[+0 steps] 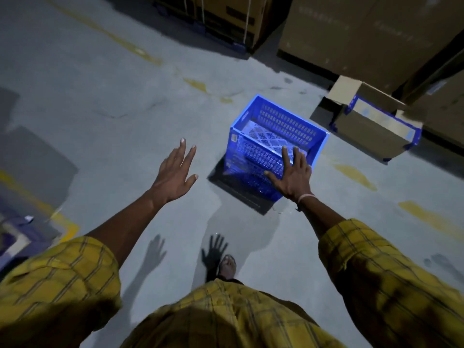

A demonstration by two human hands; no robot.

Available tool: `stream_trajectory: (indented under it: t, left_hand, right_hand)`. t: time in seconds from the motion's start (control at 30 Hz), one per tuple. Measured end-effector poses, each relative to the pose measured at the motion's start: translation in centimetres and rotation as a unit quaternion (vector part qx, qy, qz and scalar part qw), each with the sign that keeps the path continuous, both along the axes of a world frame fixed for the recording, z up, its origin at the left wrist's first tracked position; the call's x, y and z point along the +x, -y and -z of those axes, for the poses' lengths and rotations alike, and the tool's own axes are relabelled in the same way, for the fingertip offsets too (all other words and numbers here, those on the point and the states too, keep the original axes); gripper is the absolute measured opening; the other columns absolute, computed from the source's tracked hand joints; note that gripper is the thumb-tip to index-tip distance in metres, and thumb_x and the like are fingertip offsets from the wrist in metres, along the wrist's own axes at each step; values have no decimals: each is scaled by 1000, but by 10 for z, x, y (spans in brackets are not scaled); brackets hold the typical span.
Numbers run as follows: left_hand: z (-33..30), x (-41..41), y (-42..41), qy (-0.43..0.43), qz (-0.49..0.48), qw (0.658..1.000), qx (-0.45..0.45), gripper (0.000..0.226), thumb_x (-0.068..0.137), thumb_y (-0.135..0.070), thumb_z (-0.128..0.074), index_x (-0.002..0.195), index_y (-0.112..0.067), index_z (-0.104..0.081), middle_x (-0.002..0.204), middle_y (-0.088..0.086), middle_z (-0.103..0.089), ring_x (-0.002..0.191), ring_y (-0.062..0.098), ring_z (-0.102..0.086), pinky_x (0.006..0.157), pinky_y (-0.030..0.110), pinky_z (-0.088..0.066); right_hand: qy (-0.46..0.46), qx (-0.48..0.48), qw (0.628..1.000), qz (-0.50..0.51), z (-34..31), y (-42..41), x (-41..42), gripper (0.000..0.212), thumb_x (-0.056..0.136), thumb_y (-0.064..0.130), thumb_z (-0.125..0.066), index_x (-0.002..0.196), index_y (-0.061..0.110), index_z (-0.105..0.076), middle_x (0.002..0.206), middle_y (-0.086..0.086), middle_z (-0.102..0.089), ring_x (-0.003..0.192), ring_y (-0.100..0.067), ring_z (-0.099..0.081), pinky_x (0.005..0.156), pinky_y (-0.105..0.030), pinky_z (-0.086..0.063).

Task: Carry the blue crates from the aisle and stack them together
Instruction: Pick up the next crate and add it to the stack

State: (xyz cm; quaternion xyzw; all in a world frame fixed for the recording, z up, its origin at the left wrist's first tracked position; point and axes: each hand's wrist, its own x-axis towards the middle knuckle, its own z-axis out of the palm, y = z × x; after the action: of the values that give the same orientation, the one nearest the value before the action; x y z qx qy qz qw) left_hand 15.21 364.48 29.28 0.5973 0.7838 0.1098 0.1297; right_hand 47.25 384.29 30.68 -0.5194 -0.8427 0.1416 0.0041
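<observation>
A blue perforated plastic crate (276,124) stands upright on the grey concrete floor ahead of me, right of centre, with nothing visible inside. My right hand (292,173) is stretched out with fingers spread, in front of the crate's near wall; whether it touches the crate I cannot tell. My left hand (175,172) is also stretched forward with straight spread fingers, in the air to the left of the crate and apart from it. Both hands hold nothing.
An open cardboard box with blue tape (376,121) lies on the floor right of the crate. Tall cardboard cartons (364,33) stand behind it and at the back centre. Worn yellow floor lines (195,84) cross the concrete. My bare foot (227,267) shows below.
</observation>
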Motion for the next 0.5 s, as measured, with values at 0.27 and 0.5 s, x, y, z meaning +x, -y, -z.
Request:
stream_trajectory:
  t: [0.27, 0.5]
  left_hand:
    - [-5, -27, 169, 1, -110, 994, 29, 81, 102, -47, -48, 163, -27, 1, 168, 4, 21, 156, 36, -6, 118, 56, -24]
    - [0, -44, 360, -7, -192, 980, 52, 81, 101, -47, -48, 163, -28, 2, 168, 1, 22, 156, 35, -6, 118, 55, -26]
  right_hand:
    - [-4, 8, 994, -106, -5, 105, -91, 102, 77, 80, -37, 160, 30, -7, 167, -12, -1, 153, -37, -4, 117, -61, -17]
    - [-29, 11, 978, -209, -8, 262, -171, 100, 79, 84, -36, 160, 32, -7, 167, -13, -4, 153, -36, -4, 118, -60, -15]
